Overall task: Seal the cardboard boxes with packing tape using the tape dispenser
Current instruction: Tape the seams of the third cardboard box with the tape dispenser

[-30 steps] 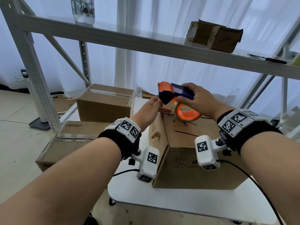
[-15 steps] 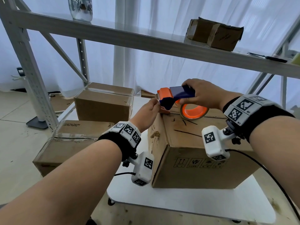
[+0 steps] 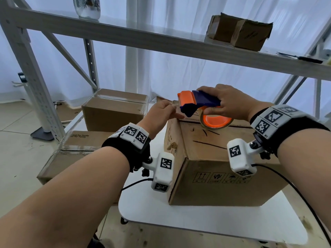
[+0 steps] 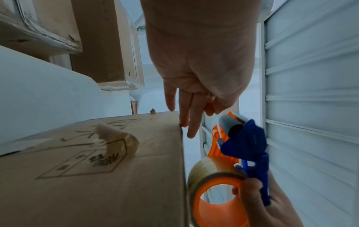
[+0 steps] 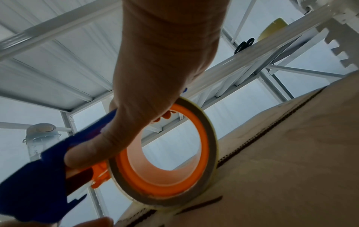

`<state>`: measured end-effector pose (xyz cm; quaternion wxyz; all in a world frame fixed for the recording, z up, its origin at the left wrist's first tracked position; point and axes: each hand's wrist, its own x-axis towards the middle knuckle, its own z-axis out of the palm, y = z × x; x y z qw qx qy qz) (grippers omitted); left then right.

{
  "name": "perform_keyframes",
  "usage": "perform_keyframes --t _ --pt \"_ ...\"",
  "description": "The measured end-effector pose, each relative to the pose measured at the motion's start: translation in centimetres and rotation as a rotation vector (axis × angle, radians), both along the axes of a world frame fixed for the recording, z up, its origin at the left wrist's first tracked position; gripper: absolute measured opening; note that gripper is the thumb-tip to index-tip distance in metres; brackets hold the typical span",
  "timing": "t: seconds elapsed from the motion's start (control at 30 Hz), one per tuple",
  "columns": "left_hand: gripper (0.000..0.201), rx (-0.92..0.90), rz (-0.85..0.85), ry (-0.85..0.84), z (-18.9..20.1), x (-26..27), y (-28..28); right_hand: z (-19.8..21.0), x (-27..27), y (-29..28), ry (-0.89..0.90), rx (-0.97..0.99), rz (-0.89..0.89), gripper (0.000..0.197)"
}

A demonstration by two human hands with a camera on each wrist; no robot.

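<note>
On the small white table stands the cardboard box, filling most of its top. The tape roll of the tape dispenser rests on the top of the box, near its far edge, beside the seam. The right hand holds the dispenser: its fingers are curled around the blue handle and the orange core. The left hand is at the far left corner of the box top, fingers straight and relaxed, holding nothing; their tips touch the box edge just beside the dispenser's nose. Left of the table lie two closed boxes. Above, on the shelf, sits a small worn box.
</note>
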<state>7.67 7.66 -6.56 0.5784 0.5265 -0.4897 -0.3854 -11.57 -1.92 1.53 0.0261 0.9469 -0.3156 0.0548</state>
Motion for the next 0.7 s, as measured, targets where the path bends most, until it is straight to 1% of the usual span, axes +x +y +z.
perform_keyframes --t 0.13,0.23,0.33,0.4,0.47,0.53,0.6,0.67,0.7 --pt "0.025 0.001 0.01 0.056 0.7 0.9 0.8 0.9 -0.5 -0.5 0.054 -0.082 0.007 0.088" --pt "0.022 0.012 0.023 0.0 1.0 1.0 1.2 1.6 -1.4 -0.6 0.055 -0.107 -0.01 0.088" --pt "0.02 0.038 0.076 -0.06 0.9 0.2 1.3 1.3 -1.2 -0.4 0.158 -0.141 -0.053 0.076" --pt "0.019 0.06 0.13 -0.131 0.5 0.0 1.2 0.9 -0.4 0.1 0.263 -0.183 -0.083 0.069" --pt "0.019 0.096 0.166 -0.167 0.0 0.2 1.2 0.6 0.7 0.8 0.346 -0.213 -0.091 0.064" --pt "0.03 0.127 0.187 -0.209 -0.4 0.4 1.3 0.4 1.9 1.2 0.381 -0.165 -0.115 0.058" --pt "0.04 0.14 0.209 -0.268 -0.7 0.5 1.4 0.4 3.1 1.3 0.4 -0.096 -0.188 0.048" --pt "0.042 0.139 0.219 -0.299 -0.9 0.6 1.4 0.4 3.9 1.4 0.412 -0.064 -0.253 0.038" --pt "0.041 0.14 0.221 -0.31 -1.0 0.6 1.4 0.4 4.1 1.5 0.397 -0.059 -0.267 0.036"
